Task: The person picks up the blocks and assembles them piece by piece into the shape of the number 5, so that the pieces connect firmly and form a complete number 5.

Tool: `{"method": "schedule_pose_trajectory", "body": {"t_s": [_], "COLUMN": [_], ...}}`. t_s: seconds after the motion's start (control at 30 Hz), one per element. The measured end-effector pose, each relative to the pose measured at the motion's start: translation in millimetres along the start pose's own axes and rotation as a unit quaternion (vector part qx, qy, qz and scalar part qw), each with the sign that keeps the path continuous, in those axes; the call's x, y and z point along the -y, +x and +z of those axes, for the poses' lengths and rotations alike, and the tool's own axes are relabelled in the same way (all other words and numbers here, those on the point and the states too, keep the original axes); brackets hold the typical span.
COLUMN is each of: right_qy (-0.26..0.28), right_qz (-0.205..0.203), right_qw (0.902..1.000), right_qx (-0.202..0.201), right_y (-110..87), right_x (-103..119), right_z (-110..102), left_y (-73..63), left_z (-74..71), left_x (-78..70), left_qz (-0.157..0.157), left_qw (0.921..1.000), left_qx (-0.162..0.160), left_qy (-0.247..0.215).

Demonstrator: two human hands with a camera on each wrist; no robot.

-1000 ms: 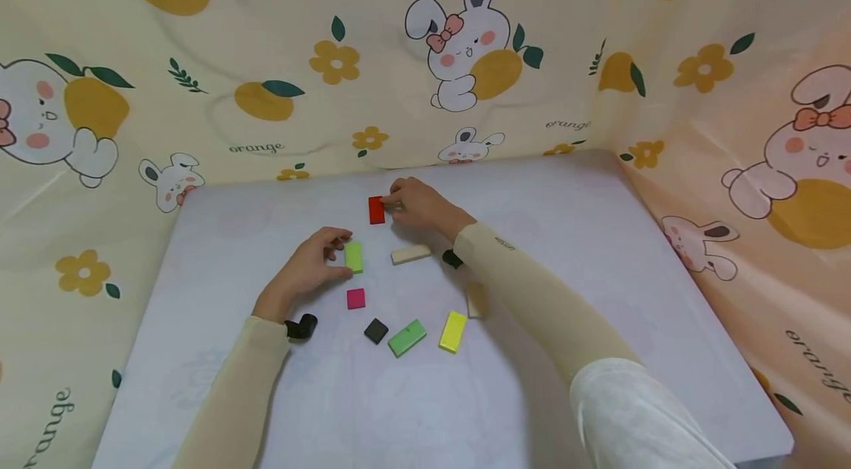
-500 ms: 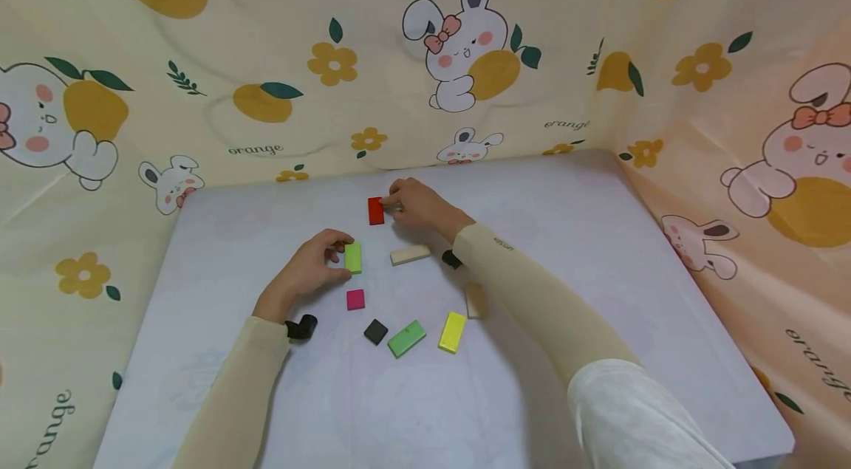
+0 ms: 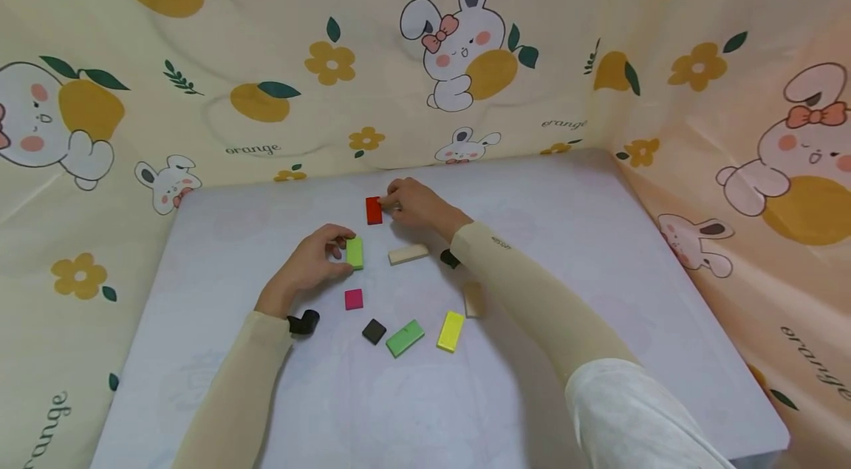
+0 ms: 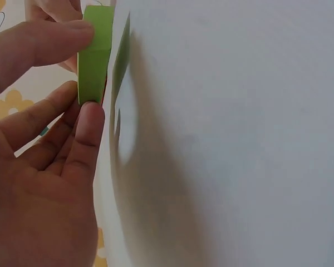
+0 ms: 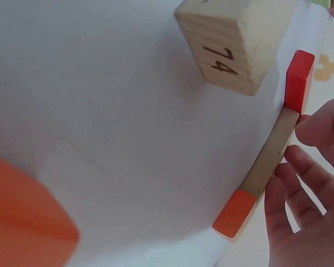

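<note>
Left hand [image 3: 309,262] is pinching a lime-green rectangular block [image 3: 355,253] between thumb and fingers, holding it just above the white tabletop [image 3: 585,233]. Right hand [image 3: 419,205] is resting further out, bent fingers touching a plain wooden plank [image 5: 271,150] beside a red rectangular block [image 3: 374,211], can't tell if they're actually pinching it. Back edge [image 3: 525,161] is sitting close behind that hand, way more room opening out rightward.

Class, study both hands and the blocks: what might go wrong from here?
1. The left hand pinches the lime-green block near its ends, so it might slip or twist free.
2. The right hand touches a row of red block, plain wooden block and orange block; a small nudge could spoil their line.
3. The pink block lies near the left hand and might get knocked.
</note>
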State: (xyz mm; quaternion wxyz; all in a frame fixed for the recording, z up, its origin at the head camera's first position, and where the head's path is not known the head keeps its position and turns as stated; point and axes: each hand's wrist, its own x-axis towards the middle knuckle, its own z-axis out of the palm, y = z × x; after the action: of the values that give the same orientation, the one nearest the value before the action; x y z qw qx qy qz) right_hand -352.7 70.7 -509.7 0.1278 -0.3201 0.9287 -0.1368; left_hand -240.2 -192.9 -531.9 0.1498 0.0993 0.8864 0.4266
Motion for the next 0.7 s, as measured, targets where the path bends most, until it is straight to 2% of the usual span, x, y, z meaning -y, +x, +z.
{"method": "schedule_pose_trajectory", "body": {"t_s": [0.37, 0.7], "right_qy": [-0.001, -0.007], "right_qz": [0.010, -0.003], "right_qw": [0.9999, 0.9999], "right_qx": [-0.005, -0.010], "right_y": [0.4, 0.8], "right_x": [-1, -1], "right_z": [2, 3], "left_y": [10.9, 22.1], "left_z": [2.3, 2.1], "left_x": [-12.4, -21.1], "left_qz": [0.021, 0.014], "left_qw": [0.9998, 0.9998], "left_qx": [-0.001, 0.006], "left_qy": [-0.002, -0.009]}}
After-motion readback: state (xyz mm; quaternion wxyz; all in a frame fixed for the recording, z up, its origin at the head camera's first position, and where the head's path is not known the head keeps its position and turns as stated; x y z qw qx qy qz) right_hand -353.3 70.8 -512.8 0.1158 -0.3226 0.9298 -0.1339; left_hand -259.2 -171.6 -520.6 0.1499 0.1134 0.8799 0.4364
